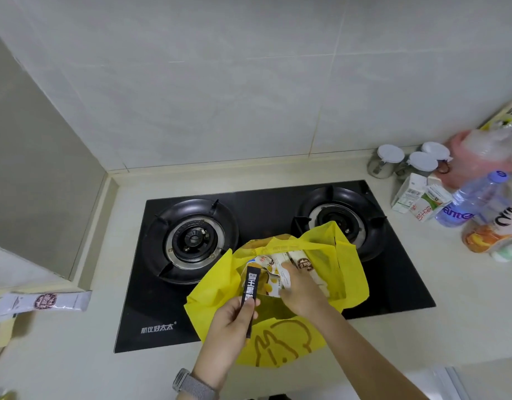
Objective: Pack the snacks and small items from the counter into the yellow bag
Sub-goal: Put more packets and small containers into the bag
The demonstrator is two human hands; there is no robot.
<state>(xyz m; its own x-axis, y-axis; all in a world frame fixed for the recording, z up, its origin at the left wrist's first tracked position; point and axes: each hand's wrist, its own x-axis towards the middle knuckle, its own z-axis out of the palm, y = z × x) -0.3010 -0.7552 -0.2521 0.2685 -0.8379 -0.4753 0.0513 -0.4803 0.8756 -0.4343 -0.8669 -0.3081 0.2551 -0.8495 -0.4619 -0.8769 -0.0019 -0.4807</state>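
Packing is partly complete. The yellow bag [280, 287] lies open on the black glass stove [266, 255], on the worktop [75, 356]. Several pale paper-and-foil snack packets [277, 269] are already inside. The left hand [234, 321] pinches a slim black stick sachet [248, 293] at the bag mouth; this item is not yet in. The right hand [299, 290] reaches into the bag, its fingers resting on the packets; whether its grip closes on one cannot be determined. One long white sachet [47, 302] remains on the worktop, well to the left. The bag is thin, matte, crinkled fabric with a line drawing.
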